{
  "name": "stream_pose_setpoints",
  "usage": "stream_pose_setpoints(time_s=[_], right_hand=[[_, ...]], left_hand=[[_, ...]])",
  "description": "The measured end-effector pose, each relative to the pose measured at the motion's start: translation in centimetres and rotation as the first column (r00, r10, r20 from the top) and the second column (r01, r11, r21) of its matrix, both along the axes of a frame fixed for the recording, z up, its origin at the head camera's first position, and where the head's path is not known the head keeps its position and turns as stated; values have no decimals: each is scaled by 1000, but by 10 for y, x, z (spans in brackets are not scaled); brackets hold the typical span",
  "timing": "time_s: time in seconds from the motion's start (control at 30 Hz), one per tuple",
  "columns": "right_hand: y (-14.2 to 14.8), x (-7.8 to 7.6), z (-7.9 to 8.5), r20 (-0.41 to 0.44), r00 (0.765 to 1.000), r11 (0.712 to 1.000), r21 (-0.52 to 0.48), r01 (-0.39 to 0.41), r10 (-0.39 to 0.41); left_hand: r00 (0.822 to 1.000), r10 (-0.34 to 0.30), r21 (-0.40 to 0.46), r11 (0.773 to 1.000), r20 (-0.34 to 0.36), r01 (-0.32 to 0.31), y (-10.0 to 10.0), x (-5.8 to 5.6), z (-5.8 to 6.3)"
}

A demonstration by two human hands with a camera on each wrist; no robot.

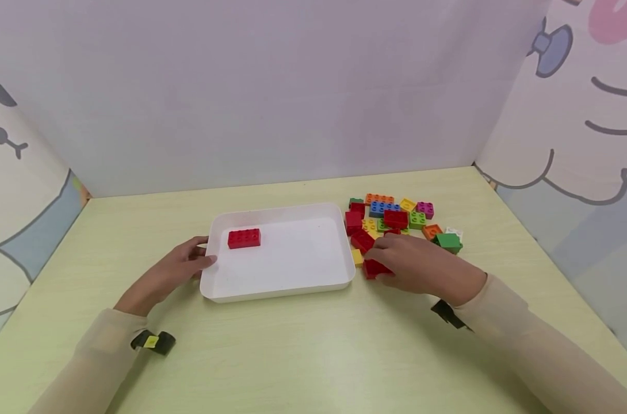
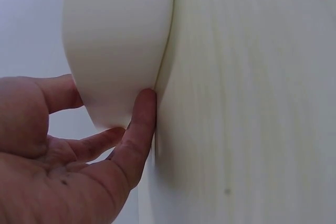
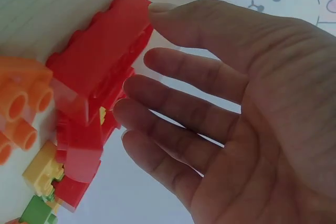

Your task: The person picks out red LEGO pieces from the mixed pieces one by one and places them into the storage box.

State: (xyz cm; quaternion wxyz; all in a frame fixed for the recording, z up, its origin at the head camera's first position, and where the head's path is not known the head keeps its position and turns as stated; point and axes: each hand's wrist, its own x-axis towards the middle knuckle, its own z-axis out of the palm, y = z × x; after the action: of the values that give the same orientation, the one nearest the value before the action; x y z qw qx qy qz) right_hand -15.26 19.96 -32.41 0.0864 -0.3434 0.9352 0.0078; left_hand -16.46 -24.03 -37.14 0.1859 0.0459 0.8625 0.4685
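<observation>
My left hand (image 1: 181, 261) holds the left end of a white tray (image 1: 287, 294), its thumb over the rim. In the left wrist view, fingertips press the outside of the tray wall (image 2: 118, 40). One red brick (image 1: 244, 238) lies studs up inside the tray, toward its left end. To the tray's right, my right hand (image 1: 414, 264) is over a pile of bricks. In the right wrist view its fingers are extended, and the thumb tip touches the end of a long red brick (image 3: 105, 51). Nothing is gripped in that hand.
Beyond the right hand lie mixed bricks, among them a blue brick (image 1: 383, 209), an orange brick (image 1: 379, 199) and a purple brick (image 1: 425, 209). A green brick (image 1: 448, 242) sits right of the pile. Cloth walls (image 1: 272, 103) enclose the pale table (image 1: 293, 356).
</observation>
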Motion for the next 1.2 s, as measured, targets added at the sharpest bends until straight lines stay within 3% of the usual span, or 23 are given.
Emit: stream_pose_setpoints(time_s=[0.17, 0.57, 0.8, 1.0, 1.2], right_hand=[[-1, -3, -5, 6, 1000, 999, 40, 2, -2], [-5, -6, -13, 53, 998, 997, 81, 20, -25], [-3, -5, -8, 101, 992, 996, 59, 67, -72], [4, -7, 11, 137, 985, 991, -65, 118, -108], [25, -15, 33, 60, 995, 952, -293, 93, -78]], left_hand=[[1000, -13, 32, 999, -5, 13, -1, 0, -1], [1000, -11, 9, 1000, -9, 11, 0, 1, 2], [1000, -8, 5, 1000, -10, 8, 1, 2, 3], [1000, -6, 14, 1000, -7, 6, 0, 3, 3], [1000, -9, 29, 1000, -8, 10, 0, 3, 3]])
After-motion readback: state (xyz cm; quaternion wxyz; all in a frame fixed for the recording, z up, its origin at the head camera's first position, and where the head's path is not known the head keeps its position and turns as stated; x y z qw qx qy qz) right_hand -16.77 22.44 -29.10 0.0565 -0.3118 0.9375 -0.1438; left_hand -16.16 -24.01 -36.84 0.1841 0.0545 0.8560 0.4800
